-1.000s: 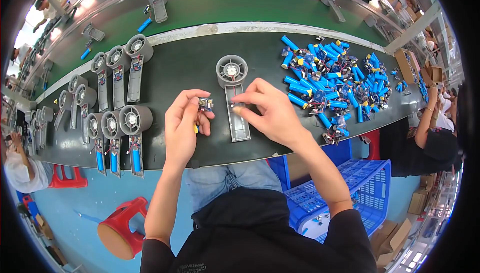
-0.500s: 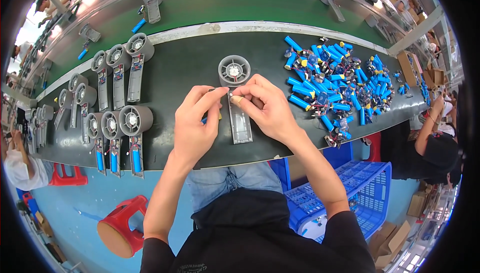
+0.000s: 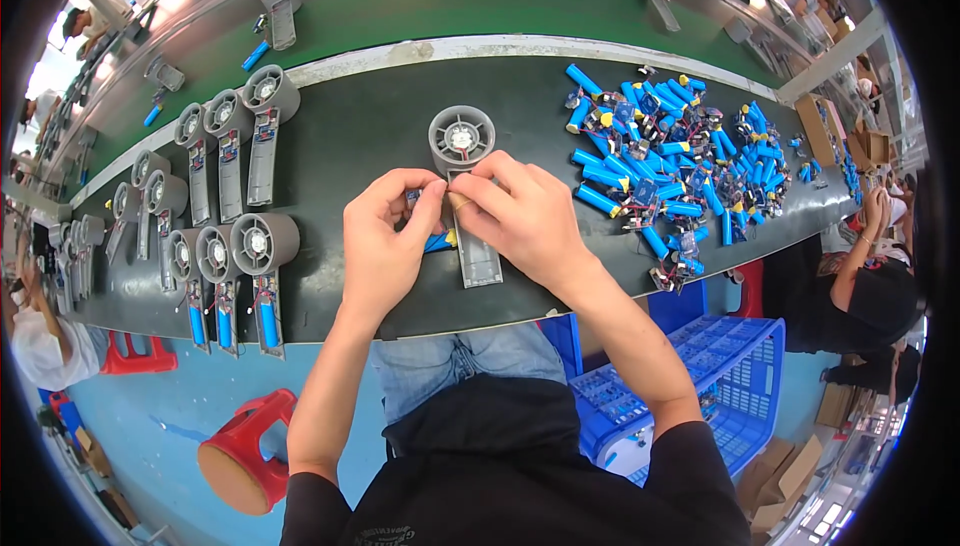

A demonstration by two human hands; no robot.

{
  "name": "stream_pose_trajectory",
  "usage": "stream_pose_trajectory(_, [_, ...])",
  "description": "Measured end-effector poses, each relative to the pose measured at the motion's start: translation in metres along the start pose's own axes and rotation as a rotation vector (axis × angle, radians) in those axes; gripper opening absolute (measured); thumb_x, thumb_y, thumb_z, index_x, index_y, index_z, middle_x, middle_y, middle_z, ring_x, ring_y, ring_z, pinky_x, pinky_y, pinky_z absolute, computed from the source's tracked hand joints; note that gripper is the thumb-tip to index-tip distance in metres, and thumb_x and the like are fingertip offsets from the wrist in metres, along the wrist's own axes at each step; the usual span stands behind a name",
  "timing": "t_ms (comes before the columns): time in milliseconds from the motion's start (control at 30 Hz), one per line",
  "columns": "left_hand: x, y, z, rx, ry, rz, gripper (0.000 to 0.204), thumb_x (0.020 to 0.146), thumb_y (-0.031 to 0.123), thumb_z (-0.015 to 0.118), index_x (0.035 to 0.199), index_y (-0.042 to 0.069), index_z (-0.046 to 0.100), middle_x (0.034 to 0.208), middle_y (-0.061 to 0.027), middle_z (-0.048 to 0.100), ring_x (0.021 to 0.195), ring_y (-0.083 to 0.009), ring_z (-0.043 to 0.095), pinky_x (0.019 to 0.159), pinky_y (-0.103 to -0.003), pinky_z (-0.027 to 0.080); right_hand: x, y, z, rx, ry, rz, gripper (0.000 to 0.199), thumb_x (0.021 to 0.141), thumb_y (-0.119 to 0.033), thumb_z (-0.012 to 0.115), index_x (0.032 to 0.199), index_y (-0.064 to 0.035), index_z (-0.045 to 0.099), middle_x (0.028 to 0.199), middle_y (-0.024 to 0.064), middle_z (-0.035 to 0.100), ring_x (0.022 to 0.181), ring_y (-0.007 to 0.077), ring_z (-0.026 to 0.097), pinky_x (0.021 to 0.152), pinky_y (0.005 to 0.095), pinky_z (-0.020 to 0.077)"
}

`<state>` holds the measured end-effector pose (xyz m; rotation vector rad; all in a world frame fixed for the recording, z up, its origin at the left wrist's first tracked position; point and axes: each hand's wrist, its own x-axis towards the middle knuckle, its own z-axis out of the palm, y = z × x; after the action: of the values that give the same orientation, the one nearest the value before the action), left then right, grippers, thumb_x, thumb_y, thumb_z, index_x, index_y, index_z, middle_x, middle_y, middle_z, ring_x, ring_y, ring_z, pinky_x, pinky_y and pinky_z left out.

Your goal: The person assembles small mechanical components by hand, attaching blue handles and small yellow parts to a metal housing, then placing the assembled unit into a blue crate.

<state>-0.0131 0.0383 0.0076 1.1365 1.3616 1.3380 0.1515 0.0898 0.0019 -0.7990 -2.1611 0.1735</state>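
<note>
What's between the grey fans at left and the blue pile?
Head view shows the left hand, right hand, a blue cylinder and one grey fan casing.

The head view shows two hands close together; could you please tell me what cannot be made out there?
Blue cylinder, head view: part hidden by the left hand.
Grey handle, head view: upper inside partly covered by the right hand.
Anything pinched between the fingers, head view: too small and covered by them.
Far-left fans, head view: details too small.
</note>
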Motion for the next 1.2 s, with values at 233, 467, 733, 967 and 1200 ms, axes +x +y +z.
stream_pose_trajectory(233, [-0.009, -0.005, 0.001, -0.080, 0.037, 0.169, 0.029, 0.090, -0.006, 0.067, 0.119, -0.006, 0.064, 0.101, -0.0106, 0.071, 0.091, -0.0126, 0.068, 0.084, -0.027, 0.056, -0.002, -0.002, 0.001, 0.401, -0.029, 0.273, 0.012, 0.083, -0.003, 0.073, 0.095, -0.0028, 0.069, 0.084, 0.0032, 0.060, 0.056, 0.0089, 0.052, 0.049, 0.0252, 0.0398])
stream_pose_trajectory(467, [-0.010, -0.013, 0.001, 0.049, 0.084, 0.189, 0.023, 0.086, -0.006, 0.071, 0.109, -0.003, 0.073, 0.104, -0.0126, 0.074, 0.093, -0.0142, 0.071, 0.081, -0.027, 0.058, -0.002, -0.003, 0.004, 0.473, -0.009, 0.321, 0.009, 0.085, -0.002, 0.072, 0.092, 0.0005, 0.068, 0.082, 0.0008, 0.058, 0.054, 0.0035, 0.046, 0.048, 0.0221, 0.0349])
stream_pose_trajectory(733, [-0.006, -0.015, 0.001, 0.181, 0.096, 0.350, 0.025, 0.083, -0.007, 0.072, 0.107, -0.002, 0.074, 0.104, -0.0124, 0.074, 0.090, -0.0161, 0.072, 0.076, -0.026, 0.058, -0.001, -0.005, 0.003, 0.471, -0.015, 0.345, 0.009, 0.084, -0.003, 0.072, 0.091, 0.0010, 0.068, 0.080, 0.0007, 0.058, 0.055, 0.0034, 0.046, 0.049, 0.0216, 0.0352])
stream_pose_trajectory(967, [-0.008, -0.015, 0.000, 0.138, 0.058, 0.328, 0.027, 0.084, -0.009, 0.070, 0.109, -0.001, 0.074, 0.106, -0.0121, 0.073, 0.093, -0.0159, 0.070, 0.079, -0.026, 0.056, -0.002, -0.002, 0.006, 0.439, 0.083, 0.273, 0.011, 0.079, 0.001, 0.075, 0.087, -0.0005, 0.068, 0.081, 0.0018, 0.061, 0.052, 0.0035, 0.047, 0.046, 0.0208, 0.0349])
stream_pose_trajectory(1200, [-0.008, -0.014, -0.003, 0.074, -0.009, 0.288, 0.030, 0.085, -0.010, 0.068, 0.114, -0.001, 0.073, 0.108, -0.0118, 0.072, 0.097, -0.0155, 0.068, 0.083, -0.026, 0.055, -0.001, -0.002, 0.007, 0.369, 0.100, 0.207, 0.010, 0.078, 0.002, 0.073, 0.087, -0.0008, 0.068, 0.082, 0.0022, 0.062, 0.051, 0.0034, 0.048, 0.045, 0.0203, 0.0354])
